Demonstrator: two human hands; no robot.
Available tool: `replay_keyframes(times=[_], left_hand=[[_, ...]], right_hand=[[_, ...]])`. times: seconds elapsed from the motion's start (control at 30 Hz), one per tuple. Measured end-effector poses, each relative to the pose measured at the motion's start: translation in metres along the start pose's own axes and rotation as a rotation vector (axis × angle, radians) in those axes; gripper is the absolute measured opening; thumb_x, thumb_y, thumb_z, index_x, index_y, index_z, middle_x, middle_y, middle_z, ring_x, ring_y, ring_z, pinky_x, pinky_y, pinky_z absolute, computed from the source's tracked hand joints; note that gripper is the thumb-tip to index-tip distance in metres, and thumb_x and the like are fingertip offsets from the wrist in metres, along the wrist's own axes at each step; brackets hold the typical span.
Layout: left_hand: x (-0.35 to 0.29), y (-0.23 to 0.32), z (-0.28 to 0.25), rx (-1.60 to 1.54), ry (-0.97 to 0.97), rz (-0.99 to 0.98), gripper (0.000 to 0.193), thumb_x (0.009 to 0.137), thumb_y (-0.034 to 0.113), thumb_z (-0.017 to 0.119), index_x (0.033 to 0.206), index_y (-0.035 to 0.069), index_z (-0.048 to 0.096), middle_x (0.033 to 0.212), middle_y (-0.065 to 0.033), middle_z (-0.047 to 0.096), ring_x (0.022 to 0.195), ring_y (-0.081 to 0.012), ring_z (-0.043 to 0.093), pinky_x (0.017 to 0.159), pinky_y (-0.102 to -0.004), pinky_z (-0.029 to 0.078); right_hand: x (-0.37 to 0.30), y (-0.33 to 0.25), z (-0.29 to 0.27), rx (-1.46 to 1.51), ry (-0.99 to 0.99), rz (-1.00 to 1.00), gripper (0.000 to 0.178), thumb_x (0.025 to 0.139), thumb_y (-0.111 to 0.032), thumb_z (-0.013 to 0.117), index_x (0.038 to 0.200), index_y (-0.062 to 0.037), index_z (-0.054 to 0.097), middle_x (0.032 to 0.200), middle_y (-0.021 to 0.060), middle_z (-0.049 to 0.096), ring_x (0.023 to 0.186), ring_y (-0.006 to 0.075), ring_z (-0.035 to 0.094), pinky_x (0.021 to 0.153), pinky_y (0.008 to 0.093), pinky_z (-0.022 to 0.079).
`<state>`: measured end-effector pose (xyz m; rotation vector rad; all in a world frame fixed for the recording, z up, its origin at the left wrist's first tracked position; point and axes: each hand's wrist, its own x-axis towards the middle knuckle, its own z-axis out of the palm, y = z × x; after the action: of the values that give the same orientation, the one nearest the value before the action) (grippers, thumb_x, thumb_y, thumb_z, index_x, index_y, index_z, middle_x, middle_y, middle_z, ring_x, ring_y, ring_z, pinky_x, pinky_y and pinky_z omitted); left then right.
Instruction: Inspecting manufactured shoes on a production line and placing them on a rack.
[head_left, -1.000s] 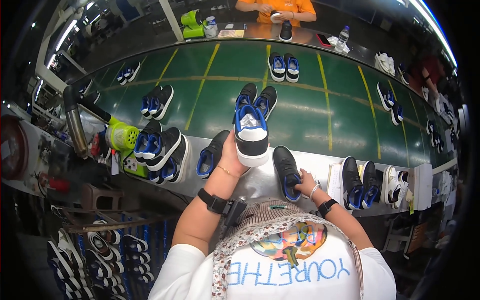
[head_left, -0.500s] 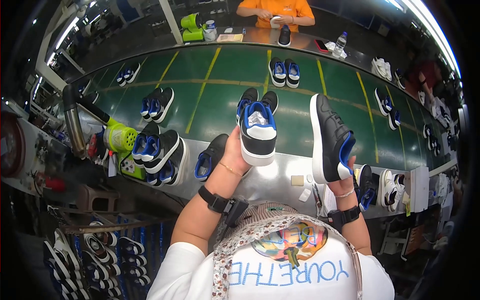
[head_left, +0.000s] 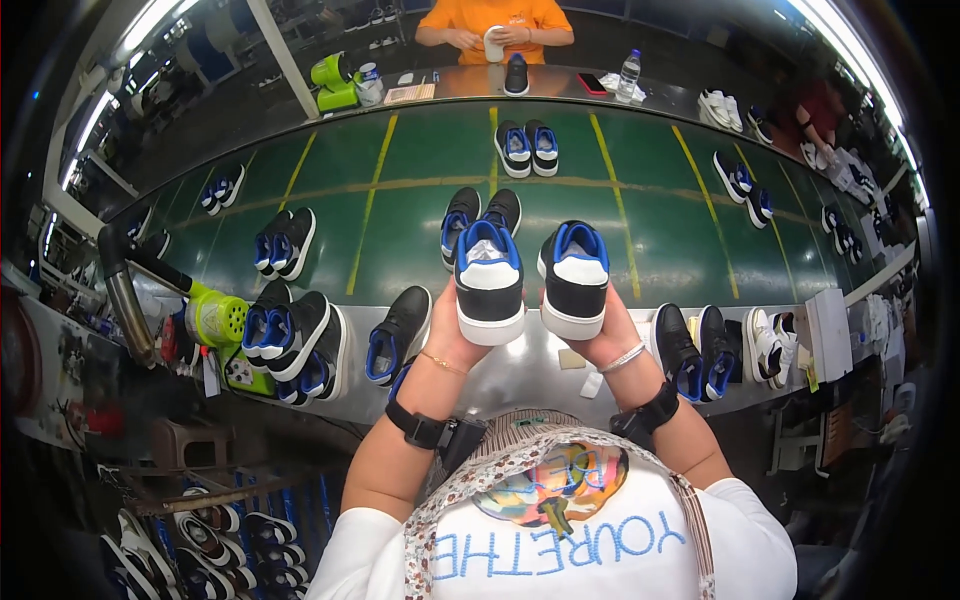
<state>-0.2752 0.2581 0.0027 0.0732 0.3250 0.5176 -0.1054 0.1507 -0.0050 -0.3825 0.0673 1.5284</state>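
Note:
My left hand (head_left: pixel 460 335) is closed around a black sneaker (head_left: pixel 489 290) with a white sole, white heel patch and blue lining; crumpled white paper fills its opening. A matching sneaker (head_left: pixel 575 285) is gripped by my right hand (head_left: pixel 610 335). Both are held up side by side, heels toward me, with a small gap between them. Just beyond the left one, a pair of the same sneakers (head_left: pixel 505 212) rests on the green belt (head_left: pixel 400 230), partly covered by the shoe I hold.
Along the metal ledge (head_left: pixel 540 375), black sneakers (head_left: pixel 400 335) stand at left and another pair (head_left: pixel 690 350) at right, beside white shoes (head_left: pixel 768 345). A lime-green machine (head_left: pixel 222 318) is at far left. Across the belt, a person in orange (head_left: pixel 495 25) handles a white shoe part.
The right-hand sneaker has turned from side-on to heel toward me and moved left, beside the other one. The surroundings have shifted left and slightly down in the picture.

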Motion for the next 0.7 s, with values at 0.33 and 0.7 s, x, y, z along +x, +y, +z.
replay_keyframes(times=[0.33, 0.7], left_hand=[[0.003, -0.006, 0.003, -0.074, -0.085, -0.009, 0.04, 0.093, 0.035, 0.03, 0.116, 0.009, 0.051, 0.112, -0.0112, 0.057, 0.103, -0.0276, 0.055, 0.091, -0.0431, 0.044], [0.003, -0.006, 0.001, -0.106, -0.112, -0.065, 0.049, 0.094, 0.039, 0.022, 0.117, 0.007, 0.05, 0.114, -0.0128, 0.056, 0.105, -0.0287, 0.053, 0.094, -0.0426, 0.042]], right_hand=[[0.002, 0.013, 0.009, 0.045, -0.189, 0.041, 0.058, 0.093, -0.05, 0.016, 0.126, -0.0098, 0.041, 0.123, 0.01, 0.05, 0.111, 0.0277, 0.05, 0.095, 0.042, 0.04], [-0.006, 0.014, 0.023, -0.037, -0.056, 0.0, 0.049, 0.092, -0.044, 0.028, 0.121, -0.0084, 0.046, 0.117, 0.009, 0.054, 0.106, 0.0239, 0.052, 0.093, 0.0379, 0.042]])
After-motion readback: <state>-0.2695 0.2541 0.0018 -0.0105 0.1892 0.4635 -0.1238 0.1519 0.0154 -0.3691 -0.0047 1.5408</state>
